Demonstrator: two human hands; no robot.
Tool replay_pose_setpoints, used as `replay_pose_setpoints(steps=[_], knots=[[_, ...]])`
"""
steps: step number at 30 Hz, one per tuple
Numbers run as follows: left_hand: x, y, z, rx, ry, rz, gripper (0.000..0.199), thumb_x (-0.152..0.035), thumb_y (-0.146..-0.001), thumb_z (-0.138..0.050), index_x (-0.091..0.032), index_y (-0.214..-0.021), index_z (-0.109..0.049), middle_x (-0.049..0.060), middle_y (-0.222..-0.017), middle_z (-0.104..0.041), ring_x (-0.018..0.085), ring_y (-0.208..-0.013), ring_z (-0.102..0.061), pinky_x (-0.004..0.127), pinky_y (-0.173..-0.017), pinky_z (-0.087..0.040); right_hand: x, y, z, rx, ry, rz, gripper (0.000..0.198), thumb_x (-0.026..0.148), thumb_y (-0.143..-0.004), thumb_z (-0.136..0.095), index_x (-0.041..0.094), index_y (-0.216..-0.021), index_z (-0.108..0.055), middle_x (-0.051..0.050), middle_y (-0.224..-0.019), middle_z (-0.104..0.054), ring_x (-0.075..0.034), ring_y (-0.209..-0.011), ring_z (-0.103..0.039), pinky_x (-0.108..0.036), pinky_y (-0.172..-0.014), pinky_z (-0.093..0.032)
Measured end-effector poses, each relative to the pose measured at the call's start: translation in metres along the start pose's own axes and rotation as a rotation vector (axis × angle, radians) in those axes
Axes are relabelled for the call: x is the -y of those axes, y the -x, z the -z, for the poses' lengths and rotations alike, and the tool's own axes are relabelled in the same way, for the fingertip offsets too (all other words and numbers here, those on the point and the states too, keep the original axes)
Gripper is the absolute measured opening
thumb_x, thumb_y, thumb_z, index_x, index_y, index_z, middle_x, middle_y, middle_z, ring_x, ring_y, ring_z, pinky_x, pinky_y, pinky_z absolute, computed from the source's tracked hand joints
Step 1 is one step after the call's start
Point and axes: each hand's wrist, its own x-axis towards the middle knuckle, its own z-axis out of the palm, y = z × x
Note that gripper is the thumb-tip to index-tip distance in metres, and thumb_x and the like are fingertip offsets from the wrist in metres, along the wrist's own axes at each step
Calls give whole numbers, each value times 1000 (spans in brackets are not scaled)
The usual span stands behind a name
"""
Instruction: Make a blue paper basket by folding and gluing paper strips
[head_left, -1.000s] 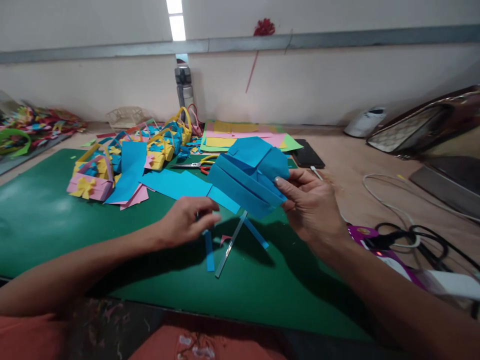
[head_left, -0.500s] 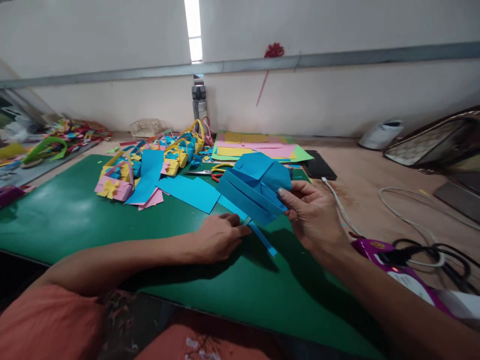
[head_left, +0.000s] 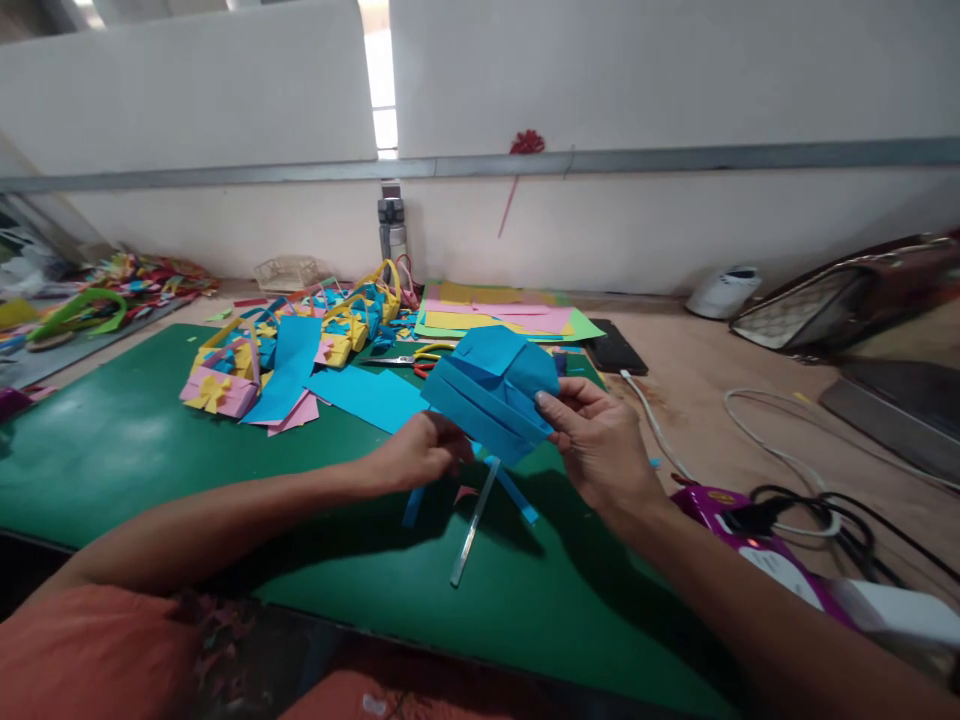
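My right hand (head_left: 604, 440) grips a folded piece of blue paper (head_left: 491, 390) by its right edge, thumb on top, and holds it tilted above the green mat (head_left: 300, 590). Just left of it, my left hand (head_left: 424, 452) is low over the mat with bent fingers. Its fingertips are dark and partly hidden, so whether they hold anything is unclear. Below the folded paper lie a clear glue stick (head_left: 474, 525), a blue paper strip (head_left: 517, 497), another blue strip (head_left: 412, 507) and a small pink scrap (head_left: 466, 493).
Behind are scissors (head_left: 397, 360), blue paper sheets (head_left: 367, 395), small paper baskets (head_left: 221, 385) and stacked coloured sheets (head_left: 510, 315). On the right are a phone (head_left: 616, 347), white cable (head_left: 656, 430), purple power strip (head_left: 720, 510) and bag (head_left: 840, 295).
My left hand has moved up and left, off the strips, and the glue stick is now in plain view. My right hand still holds the folded blue paper. The camera view has shifted slightly.
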Motion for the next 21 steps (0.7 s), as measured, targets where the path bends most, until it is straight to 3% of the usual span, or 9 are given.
replay_pose_setpoints(steps=[2, 5, 9, 13, 16, 21], knots=[[2, -1, 13, -196, 132, -5, 10, -19, -76, -52, -13, -71, -57, 0, -63, -58, 8, -53, -53, 17, -50, -41, -2, 2, 0, 8, 18, -4, 34, 26, -45, -81, 19, -68, -57, 6, -56, -61, -8, -49, -55, -20, -46, -47], [5, -3, 32, -399, 327, -62, 19, -33, -79, -56, -16, -88, -59, -3, -68, -55, 6, -52, -50, 17, -48, -42, -6, 4, 0, 18, 83, 12, 31, 26, -47, -80, 18, -67, -58, 7, -55, -59, -6, -49, -53, -18, -46, -44], [12, -3, 44, -324, 419, -41, 29, -41, -75, -63, -17, -91, -62, -1, -80, -59, 7, -59, -53, 19, -52, -45, -10, 5, -1, 53, 189, 19, 25, 28, -52, -76, 17, -66, -57, 7, -54, -57, -5, -49, -51, -17, -46, -42], [17, -1, 45, -223, 436, 33, 21, -31, -68, -70, -14, -81, -64, -3, -66, -58, 6, -52, -51, 18, -49, -42, -14, 7, -1, 88, 257, -5, 23, 28, -54, -74, 18, -66, -57, 7, -55, -56, -6, -49, -50, -18, -47, -42], [17, 0, 45, -216, 414, 52, 16, -25, -66, -70, -13, -72, -62, -4, -59, -56, 4, -47, -47, 16, -46, -37, -15, 8, -1, 102, 266, -5, 24, 28, -54, -74, 18, -67, -57, 7, -56, -55, -6, -49, -49, -18, -46, -41], [18, 0, 46, -208, 413, 89, 18, -28, -68, -69, -13, -74, -60, -4, -59, -54, 4, -48, -46, 16, -46, -36, -16, 10, -1, 119, 272, 2, 25, 29, -54, -75, 18, -67, -56, 7, -55, -54, -7, -48, -47, -19, -45, -39]])
